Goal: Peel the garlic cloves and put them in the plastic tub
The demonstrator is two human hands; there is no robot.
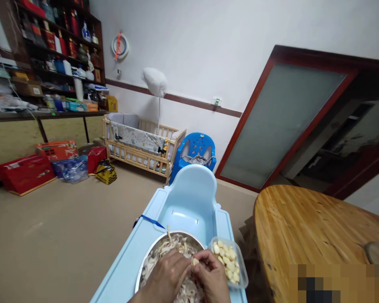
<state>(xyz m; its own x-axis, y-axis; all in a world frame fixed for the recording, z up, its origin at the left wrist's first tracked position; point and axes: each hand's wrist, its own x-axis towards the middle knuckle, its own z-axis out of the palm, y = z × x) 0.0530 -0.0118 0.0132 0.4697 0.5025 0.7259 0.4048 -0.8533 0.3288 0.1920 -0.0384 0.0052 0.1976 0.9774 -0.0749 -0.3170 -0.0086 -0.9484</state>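
Over a steel bowl (139,275) heaped with papery garlic skins (187,290), both my hands meet at a pale garlic clove (195,261). My right hand (212,275) pinches the clove between thumb and forefinger. My left hand (170,269) is closed, its fingertips pressed against the clove's left side. A clear plastic box (244,269) of peeled garlic cloves (228,259) stands just right of my right hand. Bowl and box rest on the tray of a light blue child's high chair (123,256). My hands cover part of the bowl.
A wooden table (303,223) stands close on the right. Beyond the high chair are a blue child's seat (197,145) and a wooden crib (135,158). Red bags (28,172) sit on the floor at left, below a shelf of bottles (60,46). A sliding door (281,122) is at right.
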